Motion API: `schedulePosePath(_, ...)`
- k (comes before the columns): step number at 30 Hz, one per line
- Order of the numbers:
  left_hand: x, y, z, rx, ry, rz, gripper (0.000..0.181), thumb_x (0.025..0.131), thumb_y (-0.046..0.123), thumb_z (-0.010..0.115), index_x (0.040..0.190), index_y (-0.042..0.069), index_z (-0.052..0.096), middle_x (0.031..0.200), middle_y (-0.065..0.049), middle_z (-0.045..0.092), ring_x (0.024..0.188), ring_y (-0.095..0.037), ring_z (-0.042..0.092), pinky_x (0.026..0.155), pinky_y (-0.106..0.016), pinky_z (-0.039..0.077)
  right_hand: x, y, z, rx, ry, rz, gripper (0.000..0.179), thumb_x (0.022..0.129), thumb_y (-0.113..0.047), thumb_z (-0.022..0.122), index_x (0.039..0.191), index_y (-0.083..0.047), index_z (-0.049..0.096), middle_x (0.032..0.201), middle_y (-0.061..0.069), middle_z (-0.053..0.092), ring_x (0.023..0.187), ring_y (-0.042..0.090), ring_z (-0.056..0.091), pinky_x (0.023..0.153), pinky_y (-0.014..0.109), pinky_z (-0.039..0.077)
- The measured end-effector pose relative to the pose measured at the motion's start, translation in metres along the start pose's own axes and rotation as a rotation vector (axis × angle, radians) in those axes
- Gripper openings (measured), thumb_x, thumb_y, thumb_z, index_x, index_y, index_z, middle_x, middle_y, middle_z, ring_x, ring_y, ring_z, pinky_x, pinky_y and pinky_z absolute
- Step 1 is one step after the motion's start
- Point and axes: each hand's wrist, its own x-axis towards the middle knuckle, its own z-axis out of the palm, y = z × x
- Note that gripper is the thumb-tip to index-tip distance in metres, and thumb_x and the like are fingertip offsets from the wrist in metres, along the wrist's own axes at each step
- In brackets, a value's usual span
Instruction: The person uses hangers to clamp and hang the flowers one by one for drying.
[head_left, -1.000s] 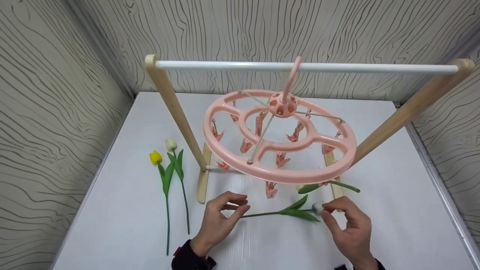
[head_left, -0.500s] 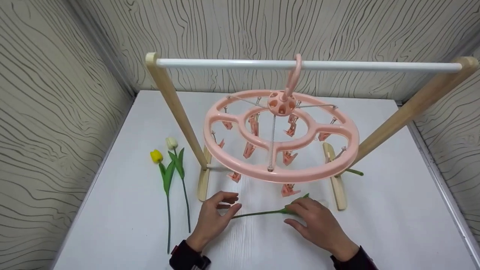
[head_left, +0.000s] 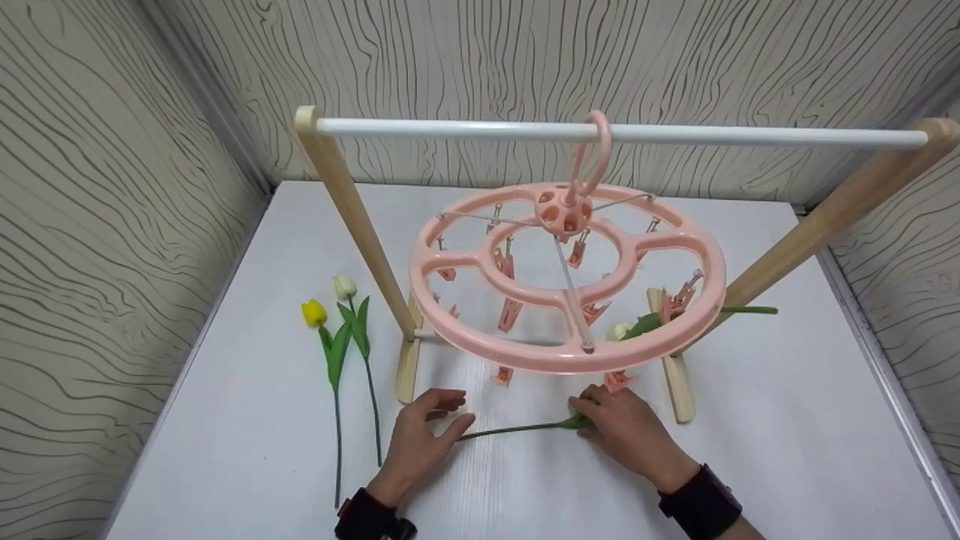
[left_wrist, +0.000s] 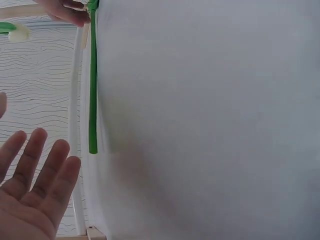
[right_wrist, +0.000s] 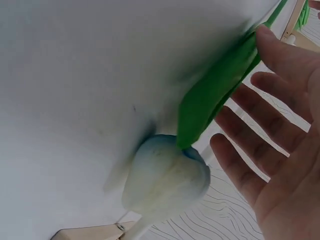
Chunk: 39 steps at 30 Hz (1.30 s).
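Observation:
A tulip with a blue-tinged white bloom (right_wrist: 167,175) lies across the table's front, below a pink clip hanger (head_left: 487,345). My right hand (head_left: 634,431) covers its bloom in the head view and holds it around the green leaves (right_wrist: 215,92), thumb on one side and fingers on the other. My left hand (head_left: 420,442) is beside the free end of the stem (left_wrist: 93,100), fingers loosely bent and nothing in them. In the left wrist view, a gap separates it from the stem. A white tulip (head_left: 645,325) hangs by a clip at the hanger's right.
A yellow tulip (head_left: 313,313) and a white tulip (head_left: 345,286) lie on the left of the white table (head_left: 247,420). The hanger hooks over a white rod (head_left: 450,130) between wooden posts (head_left: 356,214). Several pink clips (head_left: 510,311) dangle below its ring.
My right hand has moved left from the bloom to the leaves and closed around them. My left hand has shifted slightly left. The hanger has turned, bringing the clipped tulip into clearer view.

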Motion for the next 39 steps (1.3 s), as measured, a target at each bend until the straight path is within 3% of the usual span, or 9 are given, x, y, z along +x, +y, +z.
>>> schedulePosePath(6, -0.001, 0.001, -0.003, -0.014, 0.016, -0.037, 0.033, 0.092, 0.025, 0.078, 0.118, 0.005, 0.069, 0.111, -0.008, 0.073, 0.103, -0.026, 0.069, 0.090, -0.042, 0.059, 0.002, 0.000, 0.000, -0.007, -0.010, 0.002, 0.022, 0.072, -0.010, 0.091, 0.087, -0.016, 0.075, 0.084, -0.006, 0.061, 0.075, 0.012, 0.055, 0.063, 0.028, 0.051)
schedulePosePath(10, -0.001, 0.003, -0.005, -0.026, 0.023, -0.061, 0.036, 0.092, 0.028, 0.077, 0.118, 0.005, 0.069, 0.111, -0.008, 0.072, 0.104, -0.026, 0.068, 0.092, -0.043, 0.058, 0.001, 0.001, 0.000, 0.004, 0.008, -0.008, 0.020, 0.074, -0.005, 0.088, 0.080, -0.016, 0.073, 0.079, -0.008, 0.061, 0.071, 0.010, 0.053, 0.059, 0.024, 0.049)
schedulePosePath(17, -0.001, 0.006, -0.007, -0.013, 0.039, -0.067, 0.035, 0.091, 0.027, 0.078, 0.118, 0.006, 0.068, 0.112, -0.008, 0.072, 0.103, -0.025, 0.068, 0.091, -0.043, 0.058, -0.006, 0.004, -0.003, 0.037, -0.007, 0.008, 0.020, 0.076, -0.004, 0.086, 0.080, -0.015, 0.070, 0.078, -0.007, 0.061, 0.070, 0.009, 0.057, 0.056, 0.024, 0.050)
schedulePosePath(24, -0.003, 0.011, -0.005, -0.110, 0.033, -0.080, 0.039, 0.088, 0.020, 0.082, 0.121, 0.005, 0.067, 0.113, -0.008, 0.072, 0.105, -0.029, 0.067, 0.092, -0.044, 0.058, -0.018, 0.010, -0.009, 0.116, 0.029, 0.051, 0.029, 0.073, 0.002, 0.087, 0.084, -0.017, 0.068, 0.081, -0.009, 0.060, 0.074, 0.006, 0.059, 0.060, 0.026, 0.054)
schedulePosePath(28, -0.003, 0.016, -0.001, -0.213, 0.021, -0.069, 0.043, 0.085, 0.016, 0.084, 0.122, 0.003, 0.066, 0.113, -0.012, 0.071, 0.106, -0.036, 0.067, 0.093, -0.048, 0.058, -0.022, 0.010, -0.016, 0.228, 0.080, 0.076, 0.032, 0.075, 0.006, 0.084, 0.087, -0.019, 0.067, 0.083, -0.011, 0.063, 0.075, 0.002, 0.058, 0.062, 0.026, 0.055)
schedulePosePath(32, -0.005, 0.024, 0.007, -0.292, 0.001, -0.066, 0.042, 0.084, 0.015, 0.084, 0.122, 0.008, 0.067, 0.113, -0.008, 0.071, 0.106, -0.040, 0.065, 0.092, -0.048, 0.058, -0.023, 0.004, -0.021, 0.335, 0.112, 0.089, 0.034, 0.076, 0.004, 0.085, 0.089, -0.022, 0.067, 0.085, -0.017, 0.062, 0.075, -0.001, 0.057, 0.063, 0.023, 0.053)
schedulePosePath(34, -0.005, 0.028, 0.013, -0.307, 0.000, -0.062, 0.040, 0.085, 0.017, 0.084, 0.121, 0.011, 0.067, 0.112, -0.004, 0.071, 0.105, -0.038, 0.066, 0.091, -0.043, 0.060, -0.022, 0.000, -0.023, 0.366, 0.128, 0.082, 0.036, 0.075, 0.003, 0.086, 0.090, -0.023, 0.066, 0.086, -0.018, 0.061, 0.074, -0.002, 0.056, 0.062, 0.021, 0.053)
schedulePosePath(39, -0.006, 0.039, 0.031, -0.367, 0.011, -0.045, 0.032, 0.086, 0.018, 0.083, 0.113, 0.009, 0.067, 0.108, -0.008, 0.071, 0.100, -0.027, 0.069, 0.085, -0.036, 0.062, -0.022, -0.011, -0.024, 0.445, 0.158, 0.063, 0.038, 0.076, 0.004, 0.085, 0.095, -0.022, 0.065, 0.089, -0.016, 0.061, 0.075, -0.002, 0.059, 0.062, 0.020, 0.054)
